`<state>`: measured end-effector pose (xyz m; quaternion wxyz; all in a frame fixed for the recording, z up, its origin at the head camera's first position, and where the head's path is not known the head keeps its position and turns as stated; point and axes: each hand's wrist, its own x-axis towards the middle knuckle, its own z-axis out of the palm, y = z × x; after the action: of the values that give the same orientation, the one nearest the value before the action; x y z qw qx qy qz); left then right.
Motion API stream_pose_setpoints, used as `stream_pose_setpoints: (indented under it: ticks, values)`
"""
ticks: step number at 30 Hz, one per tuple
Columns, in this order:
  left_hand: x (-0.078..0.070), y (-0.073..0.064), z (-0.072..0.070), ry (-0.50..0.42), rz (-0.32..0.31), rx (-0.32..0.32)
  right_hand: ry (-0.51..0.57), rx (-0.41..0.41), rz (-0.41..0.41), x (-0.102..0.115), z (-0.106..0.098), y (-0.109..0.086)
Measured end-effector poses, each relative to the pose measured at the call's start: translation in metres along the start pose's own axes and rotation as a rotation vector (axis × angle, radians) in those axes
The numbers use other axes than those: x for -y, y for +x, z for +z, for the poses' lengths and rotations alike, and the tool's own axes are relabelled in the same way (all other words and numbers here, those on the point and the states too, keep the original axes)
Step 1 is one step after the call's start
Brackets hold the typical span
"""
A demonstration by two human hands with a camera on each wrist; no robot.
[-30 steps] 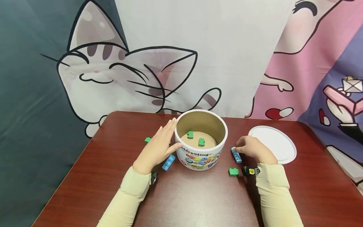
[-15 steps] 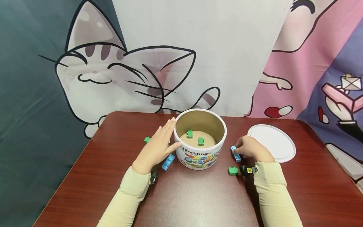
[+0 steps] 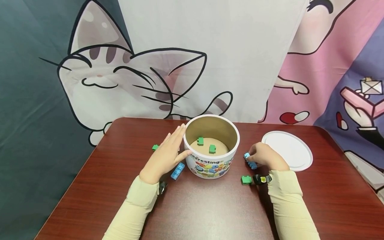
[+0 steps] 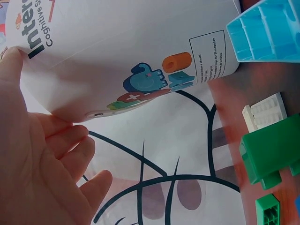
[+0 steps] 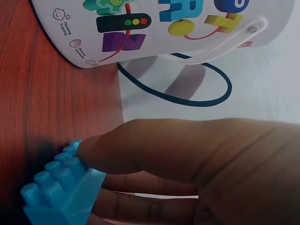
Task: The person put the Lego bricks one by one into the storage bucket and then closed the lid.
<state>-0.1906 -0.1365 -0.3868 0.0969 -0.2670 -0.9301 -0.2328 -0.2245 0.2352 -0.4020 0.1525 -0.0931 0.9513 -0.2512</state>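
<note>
A round white bucket (image 3: 211,166) with colourful prints stands on the table, and two green building blocks (image 3: 212,149) lie on its floor. My left hand (image 3: 166,153) lies along the bucket's left side, fingers straight and touching the wall near the rim; the left wrist view shows this hand (image 4: 51,145) against the printed wall. Right of the bucket, my right hand (image 3: 267,156) pinches a long blue building block (image 3: 250,162) low over the table. In the right wrist view, thumb and fingers hold this studded block (image 5: 63,183) at one end; whether it touches the table cannot be told.
Another blue block (image 3: 178,171) lies beside the left hand. A green block (image 3: 246,180) sits near the right wrist; another green block (image 3: 155,147) is partly behind the left hand. The left wrist view includes a white block (image 4: 267,111). A white lid (image 3: 292,151) lies at right.
The right hand's blue block has turned slightly, its near end swinging to the right. The left hand stays against the bucket. The whole view has shifted a little.
</note>
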Motion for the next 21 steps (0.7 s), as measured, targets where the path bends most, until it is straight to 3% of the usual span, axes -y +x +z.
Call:
stream_pose_setpoints:
  ticks: [10, 21]
  values:
    - [0.0004, -0.0001, 0.0001, -0.003, 0.007, -0.002, -0.018, -0.059, -0.033, -0.0001, -0.0012, 0.0015]
    - [0.0013, -0.0005, 0.0003, 0.003, 0.009, -0.007, 0.042, -0.133, -0.086, 0.0078, -0.0052, 0.0012]
